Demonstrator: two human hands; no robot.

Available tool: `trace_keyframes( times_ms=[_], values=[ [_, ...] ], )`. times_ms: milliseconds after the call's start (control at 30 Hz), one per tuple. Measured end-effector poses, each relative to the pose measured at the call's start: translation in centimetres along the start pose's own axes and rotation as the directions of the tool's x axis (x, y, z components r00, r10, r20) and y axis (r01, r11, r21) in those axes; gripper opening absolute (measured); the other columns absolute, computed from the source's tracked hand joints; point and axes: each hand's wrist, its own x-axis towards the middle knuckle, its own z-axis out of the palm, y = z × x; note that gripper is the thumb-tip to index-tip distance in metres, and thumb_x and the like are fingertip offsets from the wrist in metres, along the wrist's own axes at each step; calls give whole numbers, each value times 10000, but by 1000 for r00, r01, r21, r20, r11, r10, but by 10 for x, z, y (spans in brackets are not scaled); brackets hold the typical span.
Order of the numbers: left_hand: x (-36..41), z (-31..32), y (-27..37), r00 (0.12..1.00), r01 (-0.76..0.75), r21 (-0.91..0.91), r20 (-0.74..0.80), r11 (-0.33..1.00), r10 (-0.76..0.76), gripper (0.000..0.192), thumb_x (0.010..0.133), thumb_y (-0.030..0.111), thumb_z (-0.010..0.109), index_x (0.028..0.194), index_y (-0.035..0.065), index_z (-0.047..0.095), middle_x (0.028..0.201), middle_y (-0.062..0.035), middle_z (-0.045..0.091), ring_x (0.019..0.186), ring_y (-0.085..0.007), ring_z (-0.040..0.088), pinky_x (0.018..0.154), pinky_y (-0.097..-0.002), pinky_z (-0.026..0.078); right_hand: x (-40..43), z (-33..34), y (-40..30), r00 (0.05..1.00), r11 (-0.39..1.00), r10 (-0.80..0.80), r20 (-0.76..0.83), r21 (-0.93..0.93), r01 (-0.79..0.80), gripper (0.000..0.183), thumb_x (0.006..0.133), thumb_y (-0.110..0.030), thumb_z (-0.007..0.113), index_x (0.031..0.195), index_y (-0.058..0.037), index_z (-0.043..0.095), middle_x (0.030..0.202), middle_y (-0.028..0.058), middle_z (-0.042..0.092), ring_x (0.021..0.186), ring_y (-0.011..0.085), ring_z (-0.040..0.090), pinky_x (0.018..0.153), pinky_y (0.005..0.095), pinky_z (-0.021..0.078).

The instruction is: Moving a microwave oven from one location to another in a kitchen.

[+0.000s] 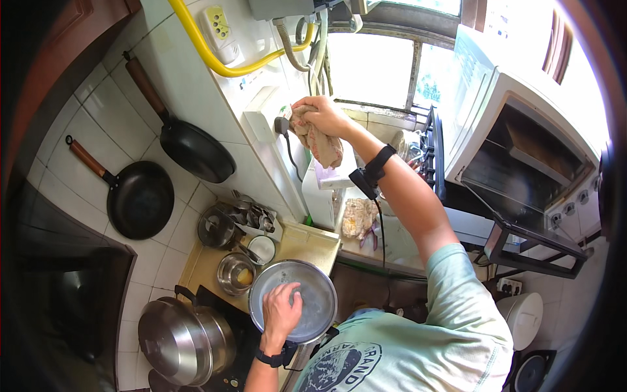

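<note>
My right hand [325, 116] is raised at the wall and grips a crumpled beige cloth [321, 144] with reddish marks. The cloth hangs beside a black plug [281, 125] in a white wall socket box [261, 113]. Lower down, my left hand [282, 309] is over a round grey metal basin [316, 313], fingers apart and slightly bent. Whether its fingertips touch the basin's inside I cannot tell. The basin is at the edge of the yellowish counter [299, 245].
A large lidded steel pot [186, 340] stands on the black stove at left. Small bowls, including a steel bowl [236, 274], and a cutlery holder [257, 215] crowd the counter. Two black frying pans [140, 201] hang on tiles. At right, an oven [529, 147] has its door open.
</note>
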Motion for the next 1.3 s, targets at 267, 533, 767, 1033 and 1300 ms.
trace_keyframes(
  times_ms=[267,533,767,1033,1300],
  values=[
    [6,2,3,999,-25,-28,24,999,25,214,863,138,629,1054,85,708,1017,-116,710,967,-334,650,872,-447,465,-28,29,-7,903,962,266,-337,155,-225,345,814,-121,654,1129,20,648,964,105,702,879,182,661,826,316,533],
    [-5,4,-3,999,-47,-32,-6,998,47,207,859,134,631,1045,87,710,990,-116,707,957,-333,651,853,-444,474,-40,52,-43,845,975,32,-534,203,91,303,816,-112,653,1103,-29,701,929,191,723,859,270,707,815,337,541],
    [-15,11,1,999,-54,-8,10,999,54,210,858,125,630,1047,83,711,996,-113,710,959,-331,653,854,-437,468,-60,35,-54,924,988,-58,-378,-156,-1,295,856,-274,637,1123,-200,740,924,81,744,823,259,709,760,346,553],
    [-32,9,8,1000,-29,4,-9,1000,29,209,859,117,630,1048,76,708,997,-113,713,957,-333,656,871,-435,469,-56,31,-33,829,999,-47,-557,-46,27,263,890,-204,619,1116,-110,715,859,109,738,781,248,719,783,346,560],
    [-47,6,10,999,11,-10,-50,1000,-12,192,857,85,625,1024,33,704,962,-168,712,912,-381,674,818,-436,527,-63,79,-57,751,930,-365,-550,-180,320,287,821,-106,671,1096,-131,594,1075,144,595,933,411,633,792,476,536]
  ],
)
